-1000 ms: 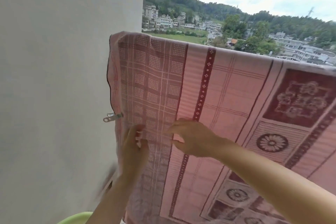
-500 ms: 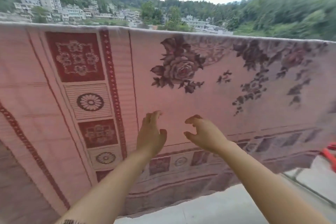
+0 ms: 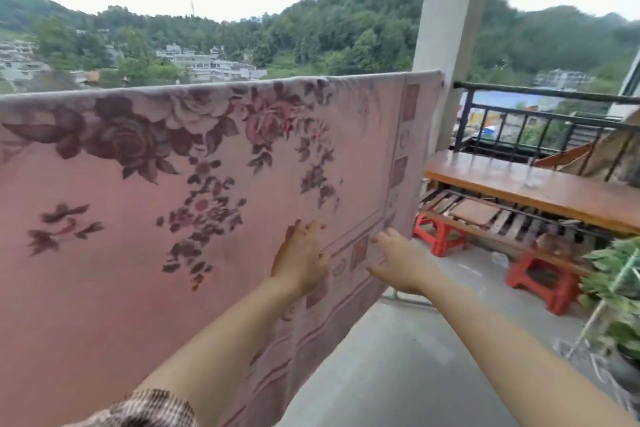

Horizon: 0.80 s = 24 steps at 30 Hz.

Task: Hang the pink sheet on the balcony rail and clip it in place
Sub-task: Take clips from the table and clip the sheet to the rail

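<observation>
The pink sheet (image 3: 121,191) with dark rose prints hangs over the balcony rail, which it hides along its whole top edge. Its right edge ends beside a grey pillar (image 3: 450,28). My left hand (image 3: 301,256) is raised in front of the sheet's lower right part, fingers loosely spread, holding nothing. My right hand (image 3: 398,260) reaches toward the sheet's bordered right edge with relaxed fingers, also empty. No clip shows in this view.
Right of the pillar runs a bare black railing (image 3: 540,104). A wooden bench (image 3: 526,184) rests on red plastic stools (image 3: 440,232) with planks beneath it. A leafy plant (image 3: 616,284) stands at the far right. Grey concrete floor (image 3: 415,357) lies below my arms.
The view has swung right along the sheet, from the left wall and metal clip to the right end by the pillar. Both hands left the cloth and moved right.
</observation>
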### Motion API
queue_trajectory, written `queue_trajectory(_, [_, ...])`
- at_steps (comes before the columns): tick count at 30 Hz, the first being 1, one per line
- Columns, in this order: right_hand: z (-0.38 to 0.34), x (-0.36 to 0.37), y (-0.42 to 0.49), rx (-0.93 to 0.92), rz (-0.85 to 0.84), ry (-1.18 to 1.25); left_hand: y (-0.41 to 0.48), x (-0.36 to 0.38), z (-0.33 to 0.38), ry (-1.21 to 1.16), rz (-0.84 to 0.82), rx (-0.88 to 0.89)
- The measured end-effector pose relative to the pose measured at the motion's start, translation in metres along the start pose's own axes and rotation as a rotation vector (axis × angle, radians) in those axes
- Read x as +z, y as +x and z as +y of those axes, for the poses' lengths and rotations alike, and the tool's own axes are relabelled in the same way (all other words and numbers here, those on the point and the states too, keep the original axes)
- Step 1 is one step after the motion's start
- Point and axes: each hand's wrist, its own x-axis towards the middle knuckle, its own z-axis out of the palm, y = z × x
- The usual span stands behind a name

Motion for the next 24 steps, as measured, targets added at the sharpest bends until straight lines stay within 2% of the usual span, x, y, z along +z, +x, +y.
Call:
queue_trajectory(5, [0.112,-0.052,0.077,0.163,0.072,0.005,0.136,0.067,0.067,0.068,-0.107,0.078])
queue_trajectory(14, [0.319,-0.087,0.164,0.364,0.109,-0.01,0.31,0.203,0.211,0.08,-0.186,0.244])
queue_trajectory(24, [0.585,-0.177,0.259,0.483,0.066,-0.108,0.49,0.36,0.369,0.032,-0.264,0.159])
